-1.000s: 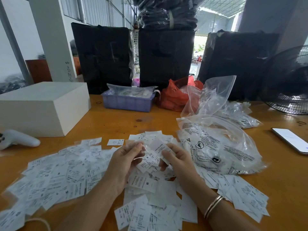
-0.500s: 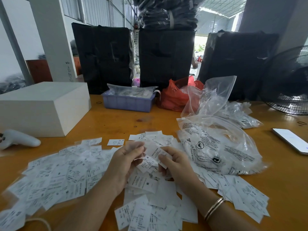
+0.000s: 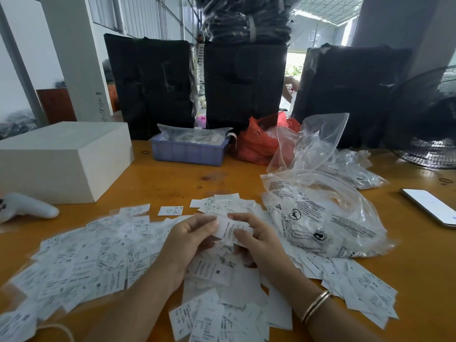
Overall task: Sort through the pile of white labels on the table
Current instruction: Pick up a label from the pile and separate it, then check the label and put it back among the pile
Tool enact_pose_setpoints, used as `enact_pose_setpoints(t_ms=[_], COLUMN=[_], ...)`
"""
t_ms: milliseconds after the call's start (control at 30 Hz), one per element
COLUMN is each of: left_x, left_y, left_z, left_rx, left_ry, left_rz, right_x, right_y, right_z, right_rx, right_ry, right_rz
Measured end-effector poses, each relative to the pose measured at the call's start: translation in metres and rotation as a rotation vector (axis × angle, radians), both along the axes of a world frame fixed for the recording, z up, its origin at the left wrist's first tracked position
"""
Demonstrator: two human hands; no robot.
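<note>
The left hand [image 3: 190, 239] and right hand [image 3: 256, 239] are together pinching one white label [image 3: 228, 229] with curled fingers above the pile of labels [image 3: 98, 262], which is spreading across the table [image 3: 172, 178] toward nine o'clock and five o'clock.

Orange-brown wooden table [image 3: 158, 183]; white pillar [image 3: 74, 58] behind at left, grey pillar [image 3: 404, 25] at right. Three black wrapped bales [image 3: 244, 85] along the far edge. Daylight enters through an opening [image 3: 294, 67] between bales.
</note>
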State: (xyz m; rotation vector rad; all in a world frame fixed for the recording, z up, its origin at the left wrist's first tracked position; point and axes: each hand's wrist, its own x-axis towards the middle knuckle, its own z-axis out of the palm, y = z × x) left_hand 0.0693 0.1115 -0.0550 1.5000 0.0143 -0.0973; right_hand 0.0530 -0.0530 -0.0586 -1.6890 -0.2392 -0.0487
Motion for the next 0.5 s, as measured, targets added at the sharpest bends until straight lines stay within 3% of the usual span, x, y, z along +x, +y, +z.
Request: enact_pose_setpoints(t_ms=[167,267,500], left_x=[0.003,0.004,0.004], left_y=[0.003,0.004,0.000], left_z=[0.001,0.002,-0.001], left_rx=[-0.176,-0.272,-0.250], left_ry=[0.042,0.059,0.032], left_rz=[0.070,0.063,0.006], right_x=[0.004,0.007,0.012], right_y=[0.002,-0.001,0.004], right_z=[0.000,0.001,-0.001], right_rx=[0.025,0.274,0.764], right_ry=[-0.001,0.085,0.210], right_rz=[-0.100,-0.076,-0.067])
